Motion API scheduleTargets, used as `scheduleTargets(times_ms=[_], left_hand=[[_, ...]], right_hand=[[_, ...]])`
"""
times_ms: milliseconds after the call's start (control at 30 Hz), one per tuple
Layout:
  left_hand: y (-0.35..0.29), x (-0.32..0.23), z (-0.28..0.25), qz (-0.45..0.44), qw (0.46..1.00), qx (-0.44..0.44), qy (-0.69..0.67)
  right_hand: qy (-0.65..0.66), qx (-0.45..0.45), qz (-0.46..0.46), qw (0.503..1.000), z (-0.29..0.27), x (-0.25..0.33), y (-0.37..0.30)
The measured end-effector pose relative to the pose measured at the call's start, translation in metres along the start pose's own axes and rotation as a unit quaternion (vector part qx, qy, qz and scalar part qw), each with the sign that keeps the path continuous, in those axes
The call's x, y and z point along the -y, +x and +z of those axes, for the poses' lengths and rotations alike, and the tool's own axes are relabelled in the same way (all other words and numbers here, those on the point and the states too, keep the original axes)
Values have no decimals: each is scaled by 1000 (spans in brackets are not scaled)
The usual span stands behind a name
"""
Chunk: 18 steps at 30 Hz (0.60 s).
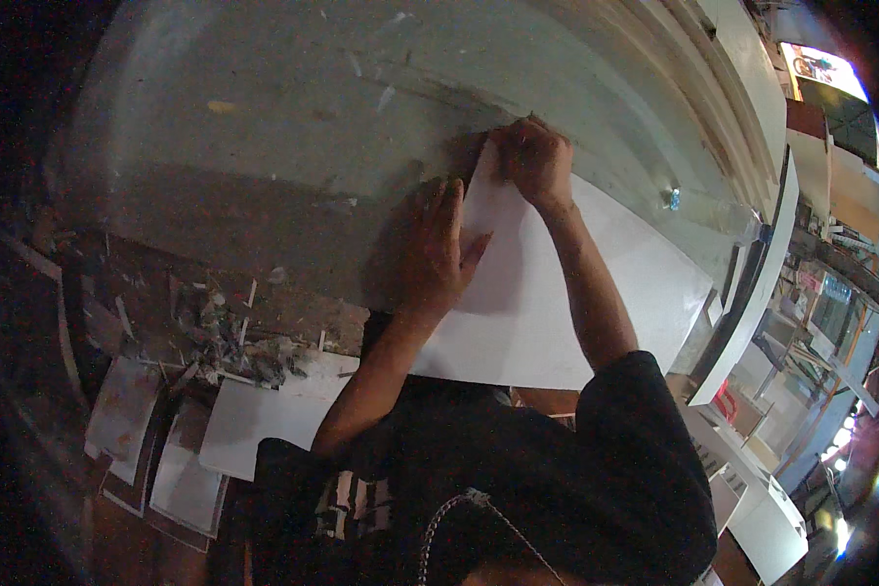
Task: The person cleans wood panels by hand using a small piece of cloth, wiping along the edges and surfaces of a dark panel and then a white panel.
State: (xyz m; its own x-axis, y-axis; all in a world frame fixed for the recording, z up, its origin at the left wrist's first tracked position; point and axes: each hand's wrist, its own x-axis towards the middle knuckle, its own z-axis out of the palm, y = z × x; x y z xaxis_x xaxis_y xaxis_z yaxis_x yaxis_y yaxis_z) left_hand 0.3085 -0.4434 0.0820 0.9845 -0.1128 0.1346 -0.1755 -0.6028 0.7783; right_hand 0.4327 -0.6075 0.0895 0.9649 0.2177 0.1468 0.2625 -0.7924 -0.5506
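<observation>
The broad grey-green table [264, 127] fills most of the view. On it, in front of the person, lies the white panel [615, 264], its narrow end pointing away and its near edge beside the dark shirt [518, 469]. It looks flat and stiff, probably light enough for two hands, with a smooth face that may slip and corners that could chip; the opposite long edges seem the best holds. The left hand [441, 239] lies along its left edge, fingers straight, thumb spread apart over the white face, its grip not closed. The right hand [537, 156] is curled at the far end; whether its grip clamps anything, I cannot tell. A small blue object [674, 199] sits beyond the panel.
</observation>
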Motion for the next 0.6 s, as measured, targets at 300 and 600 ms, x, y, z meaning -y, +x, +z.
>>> scheduleTargets(times_ms=[300,600], left_hand=[[-1,6,0,-6,1000,14,12],[6,0,2,-24,998,-9,56]], right_hand=[[28,69,-12,997,4,-14,13],[49,-10,62,997,-12,-23,10]])
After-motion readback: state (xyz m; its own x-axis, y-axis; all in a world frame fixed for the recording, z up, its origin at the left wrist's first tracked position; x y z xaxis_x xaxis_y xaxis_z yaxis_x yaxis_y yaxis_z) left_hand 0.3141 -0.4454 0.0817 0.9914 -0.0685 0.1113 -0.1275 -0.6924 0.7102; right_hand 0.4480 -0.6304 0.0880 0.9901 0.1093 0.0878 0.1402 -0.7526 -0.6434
